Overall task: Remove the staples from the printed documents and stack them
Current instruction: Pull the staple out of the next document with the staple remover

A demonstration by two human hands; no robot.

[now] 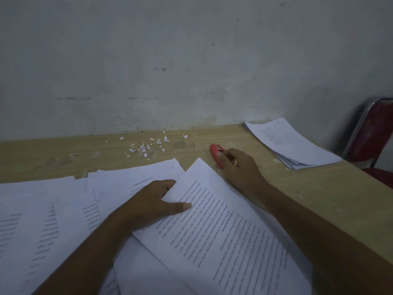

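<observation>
Landmark: red plastic staple remover (214,153), lying on the light wooden table (63,154).
Right hand (236,165): fingers curled round the remover's near end, gripping it. Probably readying the tool for the next staple.
Left hand (157,201): near-left of the remover. Thumb on top and fingers at the page edge, pinching the white printed document (212,231) to steady it.
Document: just nearer than the remover, top corner aimed at it. Staple too small to confirm.
Done pile: neat white paper stack (291,143), right of the remover, well apart, likely to keep finished sheets separate.
Pending: loose white printed sheets (53,209), far left of the remover.
Debris: torn white paper scraps (146,145), left of the remover.
</observation>
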